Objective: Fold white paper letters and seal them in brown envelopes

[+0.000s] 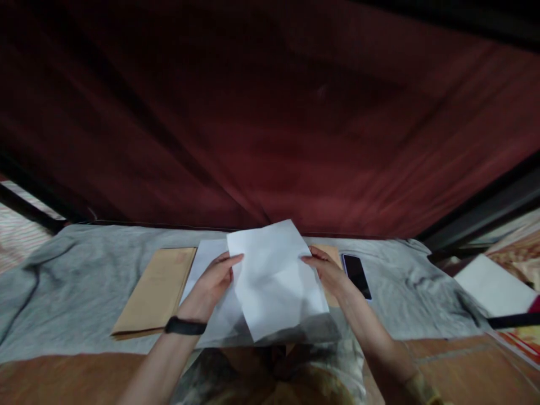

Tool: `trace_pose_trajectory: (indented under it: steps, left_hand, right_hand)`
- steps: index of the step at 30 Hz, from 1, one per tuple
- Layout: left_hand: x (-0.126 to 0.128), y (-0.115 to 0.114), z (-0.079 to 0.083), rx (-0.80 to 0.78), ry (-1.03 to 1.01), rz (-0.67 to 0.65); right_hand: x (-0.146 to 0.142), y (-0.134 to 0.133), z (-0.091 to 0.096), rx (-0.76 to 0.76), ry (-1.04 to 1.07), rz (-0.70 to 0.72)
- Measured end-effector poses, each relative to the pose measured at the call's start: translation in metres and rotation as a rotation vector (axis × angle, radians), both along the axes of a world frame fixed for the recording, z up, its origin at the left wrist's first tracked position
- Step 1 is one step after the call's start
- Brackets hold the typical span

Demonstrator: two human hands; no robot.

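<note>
Between my two hands a sheet of white paper [276, 275] is held up at a slant, its lower edge toward me; whether it is one sheet or more I cannot tell. My left hand [217, 274] pinches its left edge, thumb on top, and wears a dark band on the wrist. On the right edge, my right hand [324, 267] grips it the same way. Beneath lies more white paper [202, 281] on the grey cloth. A stack of brown envelopes [156, 287] rests to the left, and another brown piece [333, 254] shows partly behind my right hand.
A phone [356, 275] with a dark screen lies right of my right hand on the grey cloth [405, 287]. Behind rises a dark red fabric wall [278, 140] with dark bars at both sides. A white flat item [495, 287] is at far right, above the tiled floor [468, 365].
</note>
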State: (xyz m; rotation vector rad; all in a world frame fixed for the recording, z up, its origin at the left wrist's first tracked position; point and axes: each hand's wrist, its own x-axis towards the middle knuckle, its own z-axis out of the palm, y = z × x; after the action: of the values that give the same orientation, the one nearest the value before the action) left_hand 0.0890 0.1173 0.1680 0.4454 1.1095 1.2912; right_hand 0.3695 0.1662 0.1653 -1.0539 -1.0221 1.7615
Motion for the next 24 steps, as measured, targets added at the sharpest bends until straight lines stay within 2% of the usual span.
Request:
trace_pose_trajectory:
  steps: [3, 5, 7, 9, 12, 15, 17, 21, 24]
  left_hand:
    - [0.010, 0.022, 0.039, 0.172, 0.117, 0.026]
    - [0.017, 0.029, 0.061, 0.322, 0.210, 0.049]
    - [0.022, 0.028, 0.074, 0.425, 0.347, 0.085]
    - [0.024, 0.020, 0.073, 0.477, 0.523, 0.112]
    - [0.023, 0.000, 0.046, 0.564, 0.755, 0.078]
    - [0.018, -0.023, -0.002, 0.718, 0.911, -0.030]
    - [0.016, -0.037, -0.038, 0.749, 1.038, -0.110]
    - [0.016, -0.062, -0.099, 0.715, 1.157, -0.240]
    - [0.017, -0.076, -0.130, 0.646, 1.347, -0.327]
  right_hand:
    - [0.011, 0.026, 0.027, 0.200, -0.043, -0.011]
    - [0.016, 0.038, 0.043, 0.324, -0.054, -0.068]
    - [0.021, 0.043, 0.051, 0.408, -0.060, -0.100]
    - [0.027, 0.041, 0.048, 0.468, -0.082, -0.129]
    - [0.035, 0.026, 0.025, 0.544, -0.178, -0.169]
    - [0.041, 0.003, -0.015, 0.638, -0.291, -0.166]
    - [0.045, -0.015, -0.045, 0.662, -0.403, -0.136]
    - [0.053, -0.047, -0.102, 0.790, -0.675, 0.016]
    - [0.061, -0.064, -0.135, 0.898, -0.743, 0.178]
